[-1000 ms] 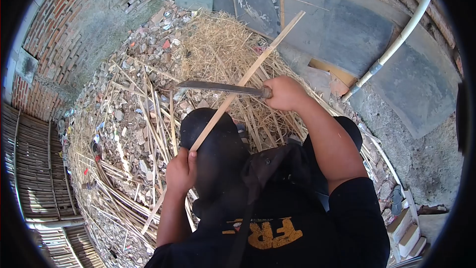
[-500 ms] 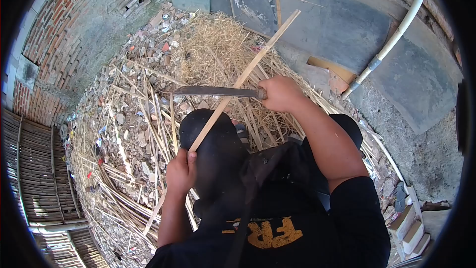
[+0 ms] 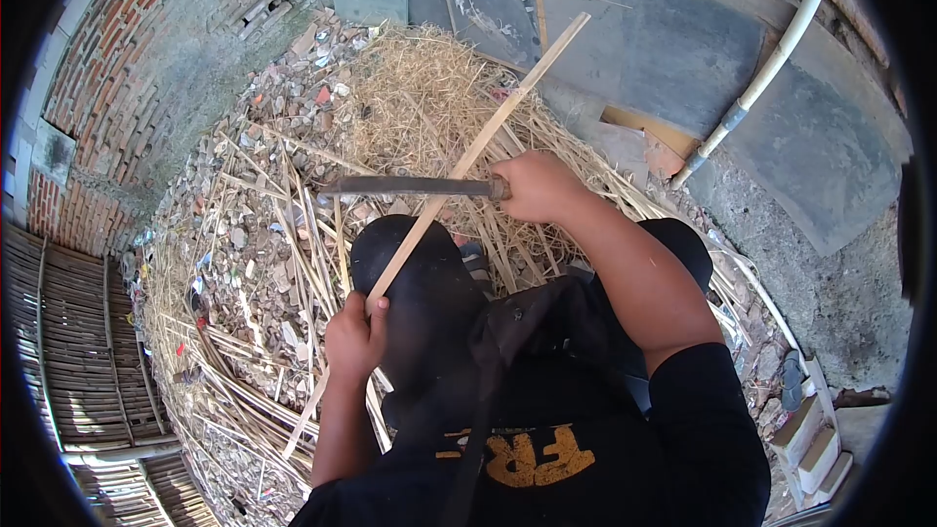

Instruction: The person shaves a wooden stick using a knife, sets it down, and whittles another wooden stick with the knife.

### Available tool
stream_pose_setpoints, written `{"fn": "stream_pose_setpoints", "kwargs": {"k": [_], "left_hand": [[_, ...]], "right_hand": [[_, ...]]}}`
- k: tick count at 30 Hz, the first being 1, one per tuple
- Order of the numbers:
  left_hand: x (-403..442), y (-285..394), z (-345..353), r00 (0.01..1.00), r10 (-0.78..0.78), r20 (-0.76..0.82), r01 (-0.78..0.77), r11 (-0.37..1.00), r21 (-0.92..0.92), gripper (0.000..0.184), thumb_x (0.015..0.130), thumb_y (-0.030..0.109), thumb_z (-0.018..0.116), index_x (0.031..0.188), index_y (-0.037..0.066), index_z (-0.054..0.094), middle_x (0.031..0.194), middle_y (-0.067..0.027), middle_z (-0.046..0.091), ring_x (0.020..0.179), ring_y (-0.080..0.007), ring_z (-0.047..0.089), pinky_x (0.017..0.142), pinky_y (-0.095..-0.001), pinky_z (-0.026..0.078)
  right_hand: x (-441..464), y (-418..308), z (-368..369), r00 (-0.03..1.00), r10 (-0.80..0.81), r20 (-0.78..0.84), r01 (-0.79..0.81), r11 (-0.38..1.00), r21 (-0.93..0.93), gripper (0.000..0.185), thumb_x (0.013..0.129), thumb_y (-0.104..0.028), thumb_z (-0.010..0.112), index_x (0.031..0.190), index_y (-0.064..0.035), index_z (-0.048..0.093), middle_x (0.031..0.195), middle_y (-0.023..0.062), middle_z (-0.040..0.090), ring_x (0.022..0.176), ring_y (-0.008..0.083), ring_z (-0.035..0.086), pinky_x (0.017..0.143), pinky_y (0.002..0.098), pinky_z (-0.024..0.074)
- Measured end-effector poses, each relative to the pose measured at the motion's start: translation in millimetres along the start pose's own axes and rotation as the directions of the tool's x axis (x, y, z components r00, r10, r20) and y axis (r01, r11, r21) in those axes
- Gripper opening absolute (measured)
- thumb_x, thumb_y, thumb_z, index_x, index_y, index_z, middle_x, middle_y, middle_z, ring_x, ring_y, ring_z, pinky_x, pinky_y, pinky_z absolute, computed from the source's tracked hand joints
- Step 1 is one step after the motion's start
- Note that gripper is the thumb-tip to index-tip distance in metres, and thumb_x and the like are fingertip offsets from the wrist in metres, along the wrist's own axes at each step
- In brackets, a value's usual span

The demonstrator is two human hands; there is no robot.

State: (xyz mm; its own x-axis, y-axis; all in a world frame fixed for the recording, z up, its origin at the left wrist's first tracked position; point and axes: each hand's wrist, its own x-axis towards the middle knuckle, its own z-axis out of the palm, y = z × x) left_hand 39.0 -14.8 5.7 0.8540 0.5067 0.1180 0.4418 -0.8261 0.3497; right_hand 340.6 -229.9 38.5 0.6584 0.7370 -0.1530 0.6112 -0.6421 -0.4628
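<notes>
My left hand [image 3: 355, 337] is closed around the lower part of a long pale bamboo strip [image 3: 508, 109], its thumb lying along the strip. The strip slants up and to the right across my left knee. In my right hand [image 3: 532, 185] I grip the handle of a machete [image 3: 415, 185]. Its long dark blade points left and crosses the strip above the knee; whether the edge touches the strip I cannot tell. The far end of the strip reaches over a heap of thin shavings [image 3: 420, 78].
Split bamboo strips [image 3: 234, 371] lie on rubble ground [image 3: 249, 234] to the left. A brick wall [image 3: 127, 107] rises at upper left, a woven bamboo panel [image 3: 83, 332] below it. Grey boards [image 3: 625, 39] and a white pipe [image 3: 771, 73] stand at upper right.
My right hand and the machete have shifted a little to the left and slightly down across the strip. My left hand keeps its hold in about the same place.
</notes>
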Motion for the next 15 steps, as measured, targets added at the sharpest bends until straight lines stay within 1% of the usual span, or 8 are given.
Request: {"fn": "stream_pose_setpoints", "kwargs": {"k": [1, 4, 5, 7, 8, 10, 13, 15], "left_hand": [[1, -1, -1, 1.0, 0.002, 0.005, -0.002, 1.0, -0.006, 0.044, 0.103, 0.043, 0.062, 0.085, 0.004, 0.053, 0.064, -0.0228, 0.062, 0.063, -0.0485, 0.063, 0.058, -0.0564, 0.047], [-5, -4, -4, 1.0, 0.009, 0.0, -0.009, 1.0, 0.003, 0.045, 0.103, 0.044, 0.062, 0.084, 0.004, 0.053, 0.064, -0.023, 0.062, 0.063, -0.0483, 0.063, 0.058, -0.056, 0.048], [-4, -3, -4, 1.0, 0.021, -0.016, -0.021, 1.0, 0.005, 0.046, 0.103, 0.044, 0.062, 0.084, 0.004, 0.053, 0.064, -0.023, 0.062, 0.063, -0.0482, 0.063, 0.058, -0.056, 0.048], [-3, 0, -7, 1.0, 0.015, -0.012, -0.014, 0.999, 0.045, 0.046, 0.103, 0.045, 0.062, 0.084, 0.004, 0.053, 0.064, -0.0231, 0.062, 0.063, -0.0478, 0.064, 0.058, -0.0559, 0.048], [-2, 1, -9, 1.0, 0.011, -0.007, -0.011, 0.998, 0.068, 0.047, 0.103, 0.045, 0.062, 0.084, 0.004, 0.054, 0.065, -0.0232, 0.062, 0.064, -0.0477, 0.064, 0.058, -0.0559, 0.048], [0, 2, -10, 1.0, -0.022, 0.007, 0.022, 0.999, 0.047, 0.047, 0.102, 0.046, 0.062, 0.084, 0.004, 0.055, 0.066, -0.0234, 0.063, 0.065, -0.0476, 0.065, 0.059, -0.0562, 0.048], [2, 2, -5, 0.999, -0.033, 0.015, 0.033, 0.999, 0.031, 0.046, 0.103, 0.045, 0.061, 0.085, 0.003, 0.055, 0.066, -0.0239, 0.063, 0.066, -0.0483, 0.065, 0.059, -0.0563, 0.048], [1, 3, -3, 0.999, -0.045, 0.012, 0.045, 0.999, 0.016, 0.046, 0.103, 0.045, 0.061, 0.085, 0.003, 0.055, 0.066, -0.0243, 0.063, 0.065, -0.0489, 0.064, 0.06, -0.0563, 0.048]], "right_hand": [[0, -3, 0, 0.999, -0.047, 0.016, 0.049, 0.996, -0.078, 0.024, 0.079, -0.018, 0.068, 0.1, -0.0108, 0.075, 0.093, 0.0191, 0.074, 0.095, 0.0371, 0.072, 0.086, 0.048, 0.0569], [24, 37, 7, 1.0, 0.024, -0.011, -0.023, 0.995, 0.095, 0.025, 0.079, -0.017, 0.067, 0.102, -0.0096, 0.075, 0.099, 0.0199, 0.075, 0.097, 0.0382, 0.072, 0.087, 0.0489, 0.0567], [31, 53, 8, 0.988, 0.131, -0.083, -0.117, 0.981, 0.155, 0.026, 0.08, -0.018, 0.067, 0.103, -0.0087, 0.075, 0.101, 0.0203, 0.075, 0.098, 0.0386, 0.072, 0.088, 0.0489, 0.0567], [45, 79, 9, 0.916, 0.344, -0.209, -0.275, 0.914, 0.297, 0.03, 0.08, -0.018, 0.067, 0.106, -0.007, 0.075, 0.106, 0.0213, 0.075, 0.101, 0.0396, 0.071, 0.09, 0.0488, 0.0568], [48, 86, 13, 0.919, 0.319, -0.233, -0.253, 0.928, 0.275, 0.033, 0.081, -0.022, 0.07, 0.11, -0.0058, 0.074, 0.106, 0.0224, 0.075, 0.101, 0.0402, 0.071, 0.09, 0.0479, 0.0565], [43, 86, 16, 0.922, 0.275, -0.273, -0.216, 0.95, 0.226, 0.043, 0.082, -0.029, 0.074, 0.117, -0.0035, 0.073, 0.105, 0.0247, 0.074, 0.101, 0.0415, 0.071, 0.091, 0.0461, 0.0559], [31, 68, 6, 0.89, 0.35, -0.294, -0.293, 0.93, 0.22, 0.041, 0.085, -0.027, 0.071, 0.118, -0.0041, 0.073, 0.111, 0.0232, 0.074, 0.106, 0.0404, 0.071, 0.096, 0.0472, 0.0564], [27, 64, 0, 0.88, 0.357, -0.314, -0.287, 0.925, 0.248, 0.041, 0.085, -0.029, 0.072, 0.119, -0.0051, 0.072, 0.11, 0.0232, 0.075, 0.105, 0.0401, 0.071, 0.096, 0.0473, 0.0565]]}}
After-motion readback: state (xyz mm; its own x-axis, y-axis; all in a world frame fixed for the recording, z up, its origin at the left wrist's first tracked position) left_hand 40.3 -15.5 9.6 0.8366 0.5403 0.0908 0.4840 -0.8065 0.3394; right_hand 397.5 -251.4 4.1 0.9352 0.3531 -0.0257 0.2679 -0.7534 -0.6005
